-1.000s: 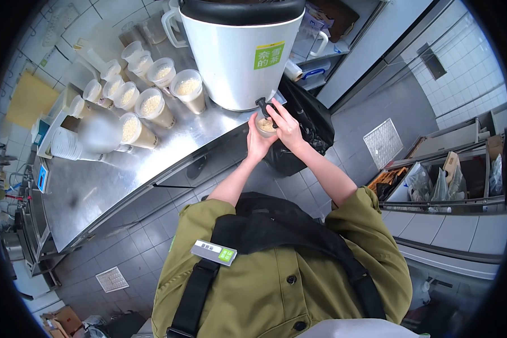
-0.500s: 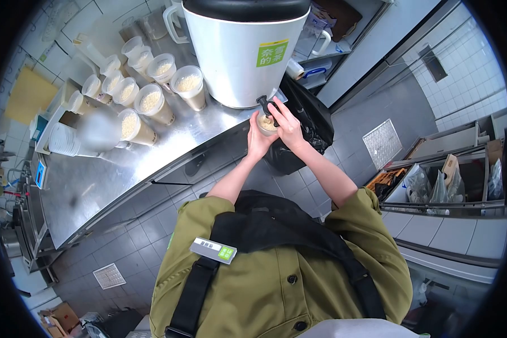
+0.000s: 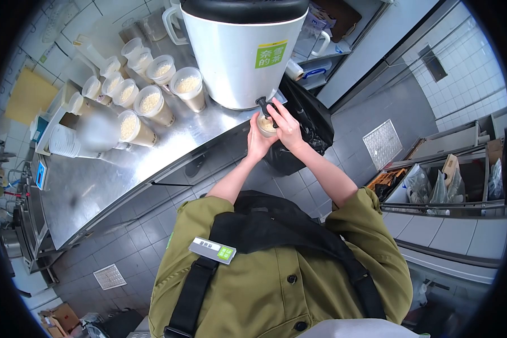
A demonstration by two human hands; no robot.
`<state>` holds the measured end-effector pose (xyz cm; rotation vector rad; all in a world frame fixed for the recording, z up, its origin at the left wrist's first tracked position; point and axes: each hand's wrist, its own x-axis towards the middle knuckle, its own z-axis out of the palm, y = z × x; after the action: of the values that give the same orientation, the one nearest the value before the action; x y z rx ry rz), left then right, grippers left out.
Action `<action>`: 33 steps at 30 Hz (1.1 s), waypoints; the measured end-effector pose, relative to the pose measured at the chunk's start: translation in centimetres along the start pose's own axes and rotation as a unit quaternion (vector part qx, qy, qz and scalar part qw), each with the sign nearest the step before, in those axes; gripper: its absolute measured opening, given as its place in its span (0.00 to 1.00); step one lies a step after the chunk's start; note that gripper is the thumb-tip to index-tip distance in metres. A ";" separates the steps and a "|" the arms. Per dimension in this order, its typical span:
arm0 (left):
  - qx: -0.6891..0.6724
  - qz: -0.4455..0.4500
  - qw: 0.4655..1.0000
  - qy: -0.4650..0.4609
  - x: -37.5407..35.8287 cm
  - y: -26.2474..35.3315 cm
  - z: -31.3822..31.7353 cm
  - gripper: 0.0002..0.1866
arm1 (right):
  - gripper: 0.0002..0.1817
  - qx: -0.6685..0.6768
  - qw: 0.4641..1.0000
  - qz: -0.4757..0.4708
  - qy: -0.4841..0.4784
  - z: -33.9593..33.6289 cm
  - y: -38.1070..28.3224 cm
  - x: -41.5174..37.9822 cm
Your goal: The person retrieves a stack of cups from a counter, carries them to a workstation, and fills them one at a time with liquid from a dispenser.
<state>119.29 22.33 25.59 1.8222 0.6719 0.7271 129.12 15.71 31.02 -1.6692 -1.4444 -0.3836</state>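
Note:
Under the black tap point(image 3: 262, 103) of a large white drink dispenser point(image 3: 236, 62), my left hand point(image 3: 257, 144) is wrapped round a clear plastic cup point(image 3: 267, 126). Pale, cream-coloured contents show inside the cup. My right hand point(image 3: 289, 130) reaches up from the other side, its fingers closed at the tap's lever and its palm close beside the cup. The fingers partly cover the lever and the cup's rim. Left of the dispenser, several filled plastic cups point(image 3: 187, 85) with pale, foamy-looking tops stand in rows on the steel counter point(image 3: 112, 188).
A stack of white lids or cups point(image 3: 65, 141) sits at the counter's left end, near a small blue-screened device point(image 3: 40, 173). A black-bagged bin point(image 3: 307, 124) stands below the dispenser, right of the counter edge. Drawers with plastic bags point(image 3: 439, 188) are at right.

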 end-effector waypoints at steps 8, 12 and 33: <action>-0.009 0.013 1.000 0.005 -0.1 0.1 -0.1 0.50 | 0.26 -0.009 1.000 -0.014 0.016 0.2 0.1 -0.1; -0.009 0.010 1.000 0.005 -0.1 0.1 -0.2 0.50 | 0.28 -0.001 1.000 -0.008 0.020 0.4 0.3 -0.2; -0.002 0.008 0.999 -0.034 -0.7 -0.4 -0.9 0.51 | 0.18 0.173 0.932 0.292 -0.125 -7.3 1.3 3.8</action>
<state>118.12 22.49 25.33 1.8419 0.6115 0.6724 133.54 12.66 37.43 -1.7913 -1.0321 0.4058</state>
